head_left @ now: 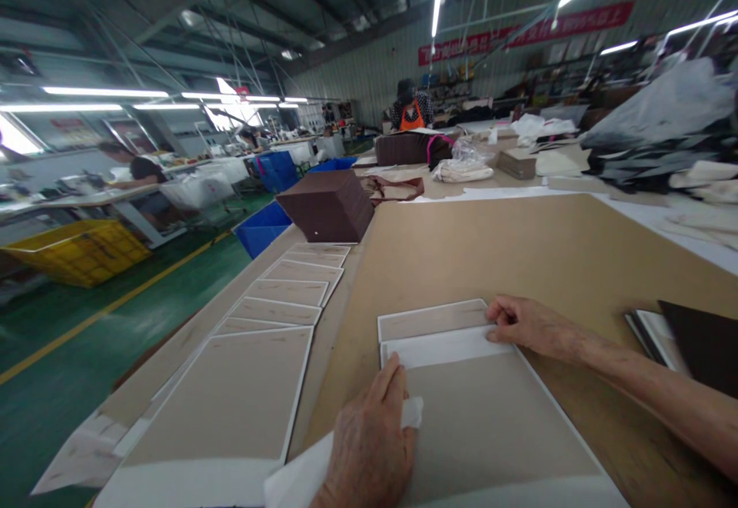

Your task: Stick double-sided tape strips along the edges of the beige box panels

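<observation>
A grey-beige panel with white edges (478, 408) lies before me on the brown board. A white strip (443, 345) crosses it near its far end, and beyond that shows the narrow end of a panel (432, 319). My right hand (524, 327) pinches at the right end of the white strip, by the panel's edge; the fingertips partly hide what is between them. My left hand (374, 431) rests over the panel's left side, fingers together and closed around a crumpled white paper (305, 471), which pokes out on both sides of it.
Overlapping beige panels (247, 385) lie in a row at the left. Behind them stands a dark brown stack (331, 204). Dark sheets (700, 343) lie at the right. A co-worker in an orange apron (411, 117) stands across the table; yellow (81, 250) and blue bins (262, 227) stand left.
</observation>
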`<move>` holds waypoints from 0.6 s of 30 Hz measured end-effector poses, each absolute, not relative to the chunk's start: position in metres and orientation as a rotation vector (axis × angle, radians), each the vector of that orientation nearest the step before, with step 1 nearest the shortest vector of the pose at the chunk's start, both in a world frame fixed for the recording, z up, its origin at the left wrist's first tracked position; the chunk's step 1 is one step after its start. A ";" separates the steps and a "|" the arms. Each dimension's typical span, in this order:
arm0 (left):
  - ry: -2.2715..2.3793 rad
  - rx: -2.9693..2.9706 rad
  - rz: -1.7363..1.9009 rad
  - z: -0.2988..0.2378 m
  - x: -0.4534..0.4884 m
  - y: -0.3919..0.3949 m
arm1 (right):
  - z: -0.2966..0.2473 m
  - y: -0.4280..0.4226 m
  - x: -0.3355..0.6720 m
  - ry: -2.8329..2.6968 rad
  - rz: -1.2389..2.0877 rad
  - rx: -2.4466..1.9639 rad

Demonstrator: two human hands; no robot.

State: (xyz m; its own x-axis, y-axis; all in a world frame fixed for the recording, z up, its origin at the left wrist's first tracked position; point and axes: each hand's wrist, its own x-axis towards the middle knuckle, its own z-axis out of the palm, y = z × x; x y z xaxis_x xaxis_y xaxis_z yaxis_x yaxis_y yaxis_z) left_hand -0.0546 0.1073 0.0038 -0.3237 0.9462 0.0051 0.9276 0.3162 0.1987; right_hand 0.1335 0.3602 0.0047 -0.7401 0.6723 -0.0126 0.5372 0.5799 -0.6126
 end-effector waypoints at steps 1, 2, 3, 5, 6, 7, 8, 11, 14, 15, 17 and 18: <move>2.457 1.758 0.256 0.003 -0.055 0.107 | 0.007 0.359 0.133 -2.597 0.852 -1.022; 2.459 1.760 0.259 0.003 -0.055 0.107 | 0.009 0.357 0.133 -2.599 0.796 -1.043; 2.459 1.763 0.260 0.002 -0.055 0.107 | 0.012 0.352 0.133 -2.596 0.725 -1.062; 2.461 1.775 0.262 0.001 -0.055 0.106 | 0.017 0.336 0.131 -2.578 0.569 -1.076; 2.463 1.785 0.263 0.001 -0.055 0.106 | 0.019 0.325 0.128 -2.574 0.493 -1.050; 2.466 1.794 0.264 0.000 -0.055 0.106 | 0.020 0.312 0.125 -2.587 0.430 -0.997; 2.473 1.798 0.264 0.000 -0.055 0.106 | 0.020 0.298 0.122 -2.624 0.390 -0.920; 2.501 1.809 0.248 -0.002 -0.056 0.106 | 0.017 0.260 0.110 -2.881 0.413 -0.606; 2.514 1.829 0.221 -0.004 -0.058 0.107 | 0.012 0.240 0.106 -3.018 0.522 -0.541; 2.512 1.836 0.216 -0.004 -0.059 0.107 | 0.010 0.238 0.109 -3.013 0.521 -0.595; 2.507 1.841 0.214 -0.004 -0.059 0.108 | 0.006 0.239 0.118 -2.976 0.473 -0.741; 2.504 1.837 0.215 -0.003 -0.059 0.108 | 0.003 0.240 0.123 -2.957 0.439 -0.809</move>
State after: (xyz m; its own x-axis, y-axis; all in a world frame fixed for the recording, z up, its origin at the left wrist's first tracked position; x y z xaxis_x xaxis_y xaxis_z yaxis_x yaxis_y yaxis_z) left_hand -0.0592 0.1080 -0.0027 -0.3033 0.9511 0.0584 0.9472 0.2942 0.1278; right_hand 0.1234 0.2403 0.0034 -0.8627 0.5048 -0.0315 0.4922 0.8236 -0.2820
